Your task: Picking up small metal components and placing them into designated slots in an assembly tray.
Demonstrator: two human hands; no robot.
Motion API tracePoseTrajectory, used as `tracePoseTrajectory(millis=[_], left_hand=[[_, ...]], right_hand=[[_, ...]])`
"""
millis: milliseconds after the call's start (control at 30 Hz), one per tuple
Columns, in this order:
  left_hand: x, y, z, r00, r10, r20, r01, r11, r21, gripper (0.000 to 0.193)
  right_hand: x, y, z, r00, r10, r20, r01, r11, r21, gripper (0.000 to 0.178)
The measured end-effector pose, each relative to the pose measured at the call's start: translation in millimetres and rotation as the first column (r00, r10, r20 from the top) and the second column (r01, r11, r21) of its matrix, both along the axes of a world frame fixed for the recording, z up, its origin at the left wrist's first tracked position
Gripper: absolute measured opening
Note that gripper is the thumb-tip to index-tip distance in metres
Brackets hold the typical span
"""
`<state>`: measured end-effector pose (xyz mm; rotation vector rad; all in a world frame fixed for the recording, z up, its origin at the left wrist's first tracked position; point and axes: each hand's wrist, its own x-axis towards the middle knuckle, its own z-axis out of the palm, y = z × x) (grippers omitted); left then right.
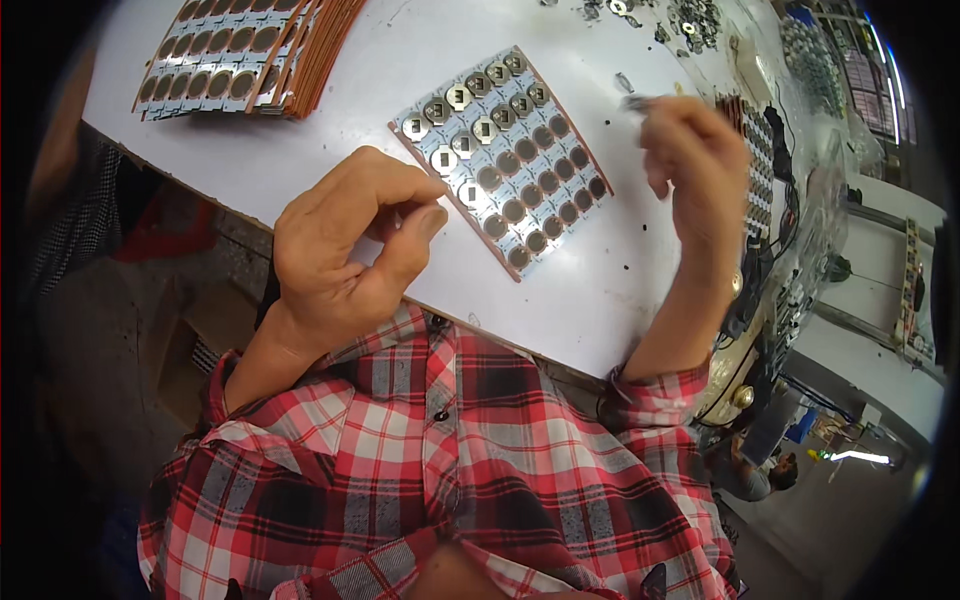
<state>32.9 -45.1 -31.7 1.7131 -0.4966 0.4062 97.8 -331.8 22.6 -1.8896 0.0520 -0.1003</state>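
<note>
A panel of small circuit boards [548, 182] lies tilted on the white table in front of me. Its far and left rows carry shiny metal clips with cut-outs [484, 130]; the other places show bare dark round pads [537, 242]. My left hand [345, 235] is curled beside the panel's left edge, forefinger and thumb drawn together at the border. Whatever may be between them is hidden. To the right of the panel, my right hand [695, 165] is blurred by motion, its fingers pinching a small grey metal piece [638, 103] whose exact shape is smeared.
A thick stack of similar panels [215, 60] stands at the far left. Loose metal parts [690, 25] are heaped at the far right, with a single small clear piece [622, 80] closer in. More panels [758, 170] and black cables [785, 190] line the right side. Another person [750, 475] appears at lower right.
</note>
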Motion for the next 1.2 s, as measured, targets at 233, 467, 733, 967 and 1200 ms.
tracePoseTrajectory(millis=[233,467,733,967,1200], left_hand=[[10.1,-2.5,12.5,0.989,-0.052,-0.139,0.051,0.999,-0.010,0.012],[62.6,-32.9,29.1,0.989,-0.138,-0.054,0.138,0.990,-0.003,0.016],[69.5,-34.4,23.7,0.784,-0.523,-0.334,0.476,0.852,-0.218,0.013],[69.8,-25.0,14.8,0.870,-0.465,-0.162,0.453,0.885,-0.106,0.017],[68.1,-17.2,17.8,0.918,-0.375,0.126,0.356,0.922,0.150,0.022]], right_hand=[[0.8,-2.0,5.0,0.998,-0.004,-0.063,0.019,0.972,0.234,0.015],[-9.4,24.7,-8.7,0.912,0.325,-0.250,-0.076,0.735,0.674,0.012],[-14.9,34.5,-6.9,0.859,0.426,-0.285,-0.212,0.802,0.559,0.013],[-14.0,42.0,-17.6,0.825,0.492,-0.280,-0.174,0.692,0.701,0.012],[-27.6,57.4,-15.1,0.903,0.379,-0.203,-0.189,0.774,0.604,0.013]])
